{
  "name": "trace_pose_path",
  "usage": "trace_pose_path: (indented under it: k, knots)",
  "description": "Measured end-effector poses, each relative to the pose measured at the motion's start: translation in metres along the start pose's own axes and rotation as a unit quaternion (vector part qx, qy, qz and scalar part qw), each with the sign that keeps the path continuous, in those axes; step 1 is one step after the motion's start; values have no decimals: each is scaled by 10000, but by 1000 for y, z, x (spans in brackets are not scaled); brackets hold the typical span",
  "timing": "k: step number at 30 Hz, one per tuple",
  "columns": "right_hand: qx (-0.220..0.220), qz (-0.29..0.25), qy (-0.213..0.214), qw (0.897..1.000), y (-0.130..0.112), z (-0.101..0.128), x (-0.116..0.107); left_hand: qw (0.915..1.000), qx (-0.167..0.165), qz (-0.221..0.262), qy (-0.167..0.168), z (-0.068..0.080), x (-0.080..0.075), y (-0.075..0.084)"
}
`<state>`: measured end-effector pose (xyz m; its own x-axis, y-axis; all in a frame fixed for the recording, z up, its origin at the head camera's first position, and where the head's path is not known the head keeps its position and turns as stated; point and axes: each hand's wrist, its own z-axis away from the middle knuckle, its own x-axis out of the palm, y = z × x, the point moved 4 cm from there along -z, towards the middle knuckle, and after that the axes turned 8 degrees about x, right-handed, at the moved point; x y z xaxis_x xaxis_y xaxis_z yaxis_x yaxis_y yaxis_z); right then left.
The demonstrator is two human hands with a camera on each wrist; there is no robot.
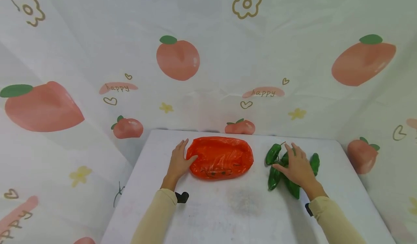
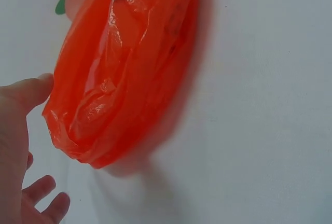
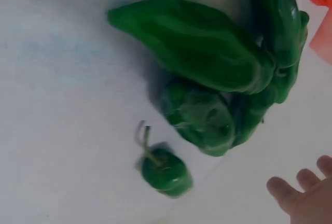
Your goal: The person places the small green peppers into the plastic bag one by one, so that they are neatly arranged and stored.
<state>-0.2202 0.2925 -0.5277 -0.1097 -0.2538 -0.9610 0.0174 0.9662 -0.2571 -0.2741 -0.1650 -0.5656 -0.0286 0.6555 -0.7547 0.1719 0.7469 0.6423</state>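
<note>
Head view alone shows both hands (flat, holding nothing): left hand (image 1: 178, 160) touching orange bag (image 1: 220, 158), right hand (image 1: 297, 166) on green peppers (image 1: 273, 154)

Both forearms, in beige sleeves, enter from the bottom of the head view. The left hand (image 1: 178, 162) lies left of centre, fingers straight, thumb spread rightward. The right hand (image 1: 297, 166) lies right of centre, palm down, fingers extended and spread.
</note>
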Motion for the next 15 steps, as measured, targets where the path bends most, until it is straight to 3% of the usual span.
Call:
trace_pose_path:
  k: [8, 15]
  knots:
    - [90, -765, 258, 9967, 20, 10, 4, 9982, -229, 543, -82, 1, 7, -8]
    - [196, -1027, 391, 9937, 29, 20, 12, 9939, -586, 934, -38, 3, 12, -15]
